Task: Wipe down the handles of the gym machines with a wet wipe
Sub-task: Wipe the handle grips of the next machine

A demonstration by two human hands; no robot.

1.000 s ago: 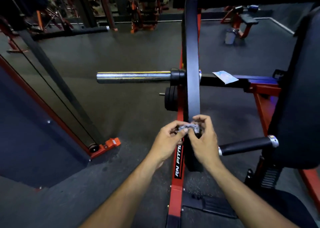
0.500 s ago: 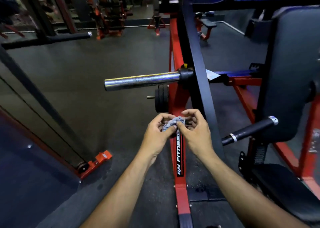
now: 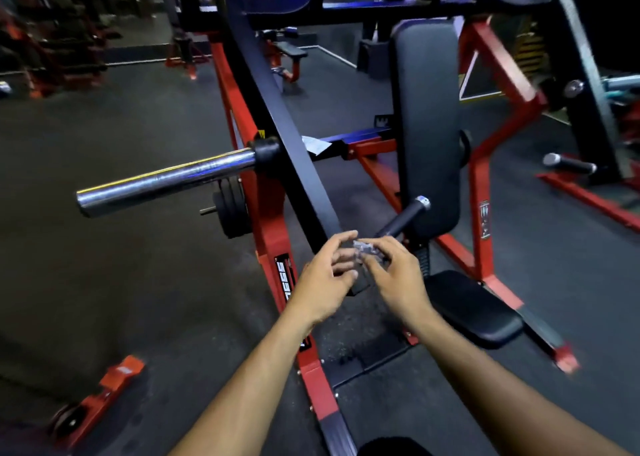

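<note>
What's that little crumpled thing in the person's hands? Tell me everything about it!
It's a wet wipe, small, grey-white and scrunched into a wrinkly wad, so it looks like thin soft cloth. The right hand pinches it between thumb and fingers, while the left hand has its fingertips right beside it with fingers loosely spread. It's held in the air just before the black handle of the red machine, not touching it yet.

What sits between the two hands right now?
In the head view, a crumpled wet wipe lies between the left hand and the right hand. The right hand's fingers pinch it; the left hand's fingertips are spread beside it.
</note>
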